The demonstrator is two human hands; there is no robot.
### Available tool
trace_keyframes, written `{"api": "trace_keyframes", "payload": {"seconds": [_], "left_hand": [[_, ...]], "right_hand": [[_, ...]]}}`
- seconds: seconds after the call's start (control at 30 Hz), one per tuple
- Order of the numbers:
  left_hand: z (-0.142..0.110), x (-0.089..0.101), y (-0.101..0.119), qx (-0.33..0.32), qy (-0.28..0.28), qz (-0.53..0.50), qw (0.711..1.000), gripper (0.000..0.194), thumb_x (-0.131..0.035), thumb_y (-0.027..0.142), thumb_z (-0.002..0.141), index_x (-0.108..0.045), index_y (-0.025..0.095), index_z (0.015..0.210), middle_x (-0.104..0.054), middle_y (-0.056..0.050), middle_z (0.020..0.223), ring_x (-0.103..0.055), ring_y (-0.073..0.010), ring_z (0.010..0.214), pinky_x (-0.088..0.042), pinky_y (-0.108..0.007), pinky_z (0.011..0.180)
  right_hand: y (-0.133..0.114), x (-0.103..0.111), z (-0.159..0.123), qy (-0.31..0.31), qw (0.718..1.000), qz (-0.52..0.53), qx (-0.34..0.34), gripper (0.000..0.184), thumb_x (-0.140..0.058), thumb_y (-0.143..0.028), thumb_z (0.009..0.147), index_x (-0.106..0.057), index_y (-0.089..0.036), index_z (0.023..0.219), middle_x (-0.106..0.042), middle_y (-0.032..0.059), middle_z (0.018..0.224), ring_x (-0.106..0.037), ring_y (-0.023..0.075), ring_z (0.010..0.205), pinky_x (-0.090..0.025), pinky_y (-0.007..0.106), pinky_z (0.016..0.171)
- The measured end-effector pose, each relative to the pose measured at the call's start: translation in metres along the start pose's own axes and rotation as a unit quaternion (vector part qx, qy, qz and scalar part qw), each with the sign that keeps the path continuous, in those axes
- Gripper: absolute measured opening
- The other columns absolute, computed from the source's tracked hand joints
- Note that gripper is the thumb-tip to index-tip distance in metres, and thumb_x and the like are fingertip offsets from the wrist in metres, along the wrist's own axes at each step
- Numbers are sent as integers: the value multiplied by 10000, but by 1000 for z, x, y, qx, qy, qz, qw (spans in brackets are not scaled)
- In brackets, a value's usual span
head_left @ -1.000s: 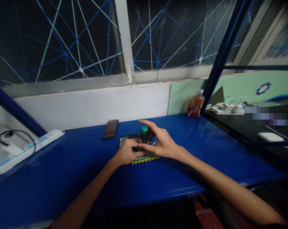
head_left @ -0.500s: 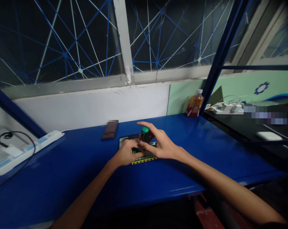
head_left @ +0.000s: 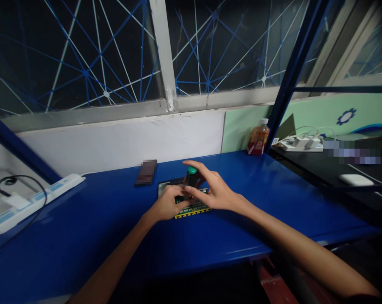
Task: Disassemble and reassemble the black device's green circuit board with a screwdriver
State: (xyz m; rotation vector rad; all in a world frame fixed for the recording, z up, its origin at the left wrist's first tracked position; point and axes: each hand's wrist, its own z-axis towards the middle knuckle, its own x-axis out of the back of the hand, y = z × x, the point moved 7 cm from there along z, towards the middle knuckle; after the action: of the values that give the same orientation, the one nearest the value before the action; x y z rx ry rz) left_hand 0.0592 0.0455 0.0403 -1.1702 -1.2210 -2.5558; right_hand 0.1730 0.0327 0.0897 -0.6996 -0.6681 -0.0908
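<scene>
A small green circuit board (head_left: 192,210) with a yellow-and-black front edge lies on a dark tray (head_left: 165,186) in the middle of the blue table (head_left: 83,228). My left hand (head_left: 166,204) rests on the board with fingers curled, pressing it down. A screwdriver with a black handle and green cap (head_left: 191,175) stands upright over the board. My right hand (head_left: 211,190) pinches its handle with thumb and fingers, the index finger stretched out above the cap.
A dark phone (head_left: 145,172) lies behind the tray to the left. A white power strip (head_left: 35,198) with a black cable sits at the far left. An orange drink bottle (head_left: 258,137) stands at the back right, beside a black desk (head_left: 336,169) with chargers.
The right hand's fingers shift slightly around the screwdriver handle, as in turning it. The left hand stays on the board.
</scene>
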Motion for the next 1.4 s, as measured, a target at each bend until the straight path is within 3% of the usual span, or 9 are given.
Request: {"api": "trace_keyframes", "payload": {"seconds": [0.1, 0.37, 1.4], "left_hand": [[0, -1, 4, -9, -8, 3, 1000, 127, -595, 182, 816, -721, 170, 819, -710, -35, 804, -641, -165, 784, -492, -280, 746], [0, 3, -1, -23, 41, 33, 998, 92, -668, 248, 785, -713, 177, 748, -701, -25, 770, -631, -160, 739, -489, -284, 732], [0, 0, 8, -11, -15, 15, 1000, 145, -565, 191, 840, -690, 140, 786, -684, -32, 768, -616, -157, 710, -470, -261, 681]], "right_hand": [[0, 0, 0, -4, 1000, 0, 0, 587, -480, -323, 855, -284, -196, 1393, -612, 38, 937, -570, 172, 723, -450, 342, 667], [-3, 1, 0, -7, 1000, -2, 11, 605, -482, -314, 838, -280, -186, 1393, -616, 45, 969, -571, 181, 758, -447, 346, 683], [-2, -1, -1, -7, 1000, -17, 5, 632, -496, -285, 814, -276, -194, 1399, -589, 39, 950, -557, 175, 730, -451, 347, 665]]}}
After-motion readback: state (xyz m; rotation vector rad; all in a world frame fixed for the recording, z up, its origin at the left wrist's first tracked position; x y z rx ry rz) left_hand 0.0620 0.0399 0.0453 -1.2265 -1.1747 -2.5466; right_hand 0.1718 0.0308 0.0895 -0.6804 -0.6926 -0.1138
